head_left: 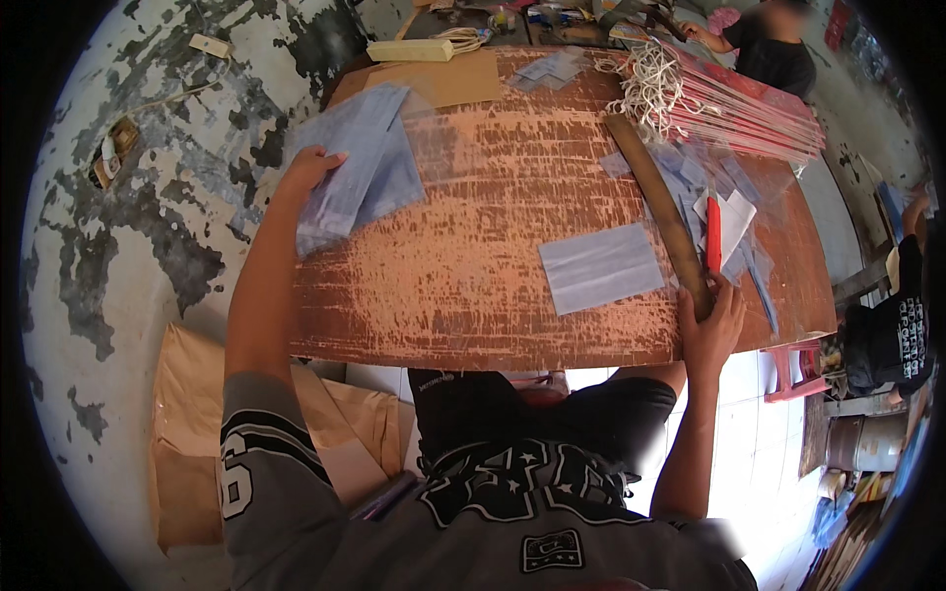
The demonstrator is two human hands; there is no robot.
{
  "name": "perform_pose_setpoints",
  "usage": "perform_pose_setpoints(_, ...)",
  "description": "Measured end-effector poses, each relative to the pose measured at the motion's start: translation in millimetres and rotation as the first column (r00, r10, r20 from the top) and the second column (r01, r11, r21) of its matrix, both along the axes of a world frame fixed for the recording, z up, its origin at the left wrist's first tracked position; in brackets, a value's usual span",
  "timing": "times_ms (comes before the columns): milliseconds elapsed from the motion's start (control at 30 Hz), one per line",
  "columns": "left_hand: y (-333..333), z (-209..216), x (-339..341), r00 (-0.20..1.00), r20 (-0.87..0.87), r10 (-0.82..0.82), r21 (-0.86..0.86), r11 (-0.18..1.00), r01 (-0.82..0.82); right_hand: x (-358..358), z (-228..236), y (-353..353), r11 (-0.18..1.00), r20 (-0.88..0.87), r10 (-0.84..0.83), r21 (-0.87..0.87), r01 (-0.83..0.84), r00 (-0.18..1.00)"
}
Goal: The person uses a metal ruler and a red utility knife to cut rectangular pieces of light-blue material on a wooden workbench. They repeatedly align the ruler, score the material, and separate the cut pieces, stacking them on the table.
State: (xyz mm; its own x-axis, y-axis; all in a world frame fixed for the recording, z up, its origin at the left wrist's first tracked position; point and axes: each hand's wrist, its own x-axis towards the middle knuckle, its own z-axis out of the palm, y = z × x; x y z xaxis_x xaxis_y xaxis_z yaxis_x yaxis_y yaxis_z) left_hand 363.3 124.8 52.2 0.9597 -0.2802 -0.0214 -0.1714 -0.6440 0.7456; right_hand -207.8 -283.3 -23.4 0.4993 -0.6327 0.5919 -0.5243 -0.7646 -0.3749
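Observation:
At the table's left side, my left hand [313,169] grips the edge of a stack of clear bluish plastic sheets [365,148]; some fingers are hidden. My right hand [713,317] is closed around the near end of a long flat wooden ruler [658,192], which slants away across the table. A red cutter [713,234] stands out from the fingers of the same hand, beside the ruler. Left of the ruler lies a single rectangular plastic piece [603,268]. Under and right of the ruler are scattered plastic offcuts [751,187] and a white folded piece [734,219].
The worn brown tabletop [473,246] bears cardboard [463,84], a pale block [409,50] and small plastic pieces [547,69] at its far side. A red-and-white bundle with cords [729,103] lies far right. Two other people [778,49] are at the right.

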Motion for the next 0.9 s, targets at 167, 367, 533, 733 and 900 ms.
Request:
perform_pose_setpoints(167, -5.2, -11.8, 29.6, 0.993, 0.052, -0.103, 0.188, 0.978, 0.091, -4.0, -0.4, -1.7, 0.998, 0.011, -0.050, -0.027, 0.050, 0.999)
perform_pose_setpoints(367, 11.8, -28.1, 31.3, 0.771, 0.628, -0.106, 0.405, 0.891, -0.207, 2.0, 2.9, 4.0, 0.994, 0.020, -0.102, -0.042, 0.103, 0.995)
perform_pose_setpoints(533, -68.5, 0.6, -153.9, 0.895, 0.199, -0.399, 0.040, 0.916, 0.399, -4.3, 23.4, 13.4, 0.933, 0.019, -0.317, -0.177, 0.315, 0.948)
perform_pose_setpoints(733, -119.4, 13.0, -337.9, 0.688, -0.402, -0.604, -0.576, 0.751, 0.324, 42.0, 34.1, 25.7, 1.000, -0.054, 0.012, 0.002, -0.012, 0.998)
perform_pose_setpoints(900, -136.5, -13.2, -362.9, 0.644, -0.423, -0.638, -0.679, 0.693, 0.241, 69.0, 28.9, 14.1, 1.000, -0.172, 0.011, -0.016, -0.014, 0.985)
